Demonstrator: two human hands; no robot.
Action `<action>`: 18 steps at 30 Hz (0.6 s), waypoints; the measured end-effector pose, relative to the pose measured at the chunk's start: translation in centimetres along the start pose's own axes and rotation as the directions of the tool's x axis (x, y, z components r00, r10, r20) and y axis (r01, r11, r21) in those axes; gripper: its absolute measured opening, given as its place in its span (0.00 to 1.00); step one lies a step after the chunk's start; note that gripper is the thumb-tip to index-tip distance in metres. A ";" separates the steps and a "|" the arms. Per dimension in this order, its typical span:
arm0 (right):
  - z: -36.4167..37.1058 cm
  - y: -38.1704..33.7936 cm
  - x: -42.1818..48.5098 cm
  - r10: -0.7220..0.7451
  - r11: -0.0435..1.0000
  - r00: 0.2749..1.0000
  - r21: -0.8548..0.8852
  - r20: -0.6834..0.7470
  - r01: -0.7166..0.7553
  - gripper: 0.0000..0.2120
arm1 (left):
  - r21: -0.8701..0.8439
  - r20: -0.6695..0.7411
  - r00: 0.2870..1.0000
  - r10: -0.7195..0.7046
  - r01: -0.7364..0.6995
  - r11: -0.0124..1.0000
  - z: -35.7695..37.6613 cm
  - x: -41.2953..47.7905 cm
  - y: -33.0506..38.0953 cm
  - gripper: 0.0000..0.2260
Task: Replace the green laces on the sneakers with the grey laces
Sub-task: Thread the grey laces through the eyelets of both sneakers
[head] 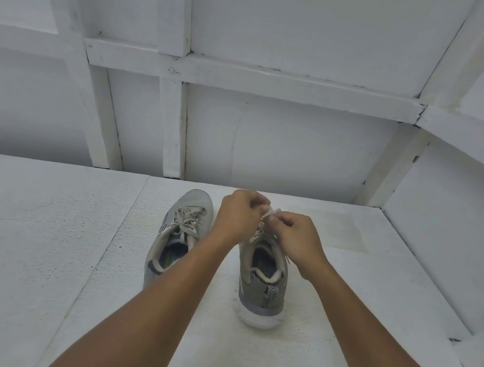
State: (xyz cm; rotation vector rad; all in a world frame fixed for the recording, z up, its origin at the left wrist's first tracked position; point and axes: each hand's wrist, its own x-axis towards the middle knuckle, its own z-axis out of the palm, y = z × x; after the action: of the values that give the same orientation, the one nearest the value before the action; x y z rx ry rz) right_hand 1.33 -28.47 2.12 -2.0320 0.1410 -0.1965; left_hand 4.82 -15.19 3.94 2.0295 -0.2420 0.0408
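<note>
A white, rough-textured counter (37, 237) is crossed by a slanting seam (117, 236) between its boards and shows a faint yellowish rectangular patch (345, 234) toward its right rear. On it stand a light grey mesh sneaker with pale laces (181, 228) on the left and a darker grey-olive sneaker with a white sole (263, 289) on the right. They are near each other but apart, both upright with toes toward the back wall.

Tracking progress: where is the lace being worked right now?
Head view, right of centre: left hand and right hand pinch the lace over the right sneaker, beside the left sneaker.
</note>
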 end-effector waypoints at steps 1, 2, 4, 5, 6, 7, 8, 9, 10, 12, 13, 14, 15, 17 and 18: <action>-0.1 0.0 0.0 0.015 0.999 1.000 0.029 0.000 -0.015 0.11 | 0.046 0.035 0.999 0.037 -0.038 0.998 -0.1 0.0 -0.3 0.05; -0.1 0.0 0.1 0.024 0.999 1.000 0.042 0.004 -0.024 0.12 | 0.088 0.080 0.994 0.068 -0.075 0.993 -0.2 -0.1 -0.6 0.05; -0.2 0.0 0.2 0.038 0.998 0.999 0.049 0.012 -0.039 0.12 | 0.138 0.140 0.984 0.111 -0.130 0.982 -0.3 -0.3 -0.9 0.05; -0.2 0.0 0.2 0.044 0.998 0.999 0.053 0.016 -0.045 0.13 | 0.152 0.147 0.982 0.121 -0.144 0.978 -0.3 -0.2 -1.1 0.05; -0.3 -0.1 0.3 0.048 0.997 0.999 0.054 0.021 -0.049 0.13 | 0.170 0.146 0.981 0.127 -0.151 0.974 -0.3 0.0 -1.2 0.04; -0.3 -0.2 0.3 0.049 0.997 0.998 0.050 0.028 -0.051 0.13 | 0.197 0.146 0.980 0.132 -0.159 0.967 -0.3 0.1 -1.2 0.04; -0.4 -0.1 0.4 0.051 0.998 0.998 0.046 0.035 -0.052 0.14 | 0.227 0.151 0.978 0.146 -0.178 0.958 -0.4 0.3 -1.2 0.03; -0.4 -0.1 0.4 0.053 0.998 0.998 0.044 0.040 -0.055 0.14 | 0.250 0.163 0.972 0.169 -0.207 0.946 -0.5 0.5 -1.2 0.03; -0.5 0.1 0.5 0.056 0.997 0.997 0.048 0.049 -0.059 0.13 | 0.261 0.184 0.963 0.196 -0.240 0.935 -0.7 0.8 -1.2 0.03; -0.6 0.4 0.6 0.064 0.995 0.995 0.070 0.071 -0.069 0.12 | 0.286 0.245 0.940 0.238 -0.305 0.908 -1.0 1.2 -1.0 0.03; -0.7 0.5 0.7 0.071 0.993 0.994 0.092 0.079 -0.078 0.12 | 0.297 0.269 0.932 0.244 -0.321 0.899 -1.0 1.3 -1.0 0.03; -0.7 0.5 0.8 0.081 0.989 0.993 0.118 0.084 -0.091 0.11 | 0.298 0.280 0.931 0.235 -0.317 0.900 -0.9 1.4 -1.1 0.03; -0.7 0.4 0.8 0.090 0.984 0.992 0.145 0.085 -0.102 0.11 | 0.286 0.280 0.936 0.214 -0.294 0.912 -0.7 1.3 -1.3 0.03; -0.6 0.3 0.8 0.116 0.975 0.991 0.180 0.073 -0.128 0.10 | 0.223 0.272 0.948 0.167 -0.231 0.947 -0.2 0.8 -1.9 0.04; -0.6 0.3 0.8 0.134 0.972 0.989 0.189 0.056 -0.142 0.10 | 0.190 0.268 0.950 0.159 -0.214 0.958 0.2 0.5 -2.2 0.04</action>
State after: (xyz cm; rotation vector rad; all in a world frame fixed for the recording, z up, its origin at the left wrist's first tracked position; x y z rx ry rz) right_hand 1.98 -29.24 2.21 -1.8245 0.2275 -0.0757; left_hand 5.75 -14.49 2.04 2.2226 -0.6142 -0.0750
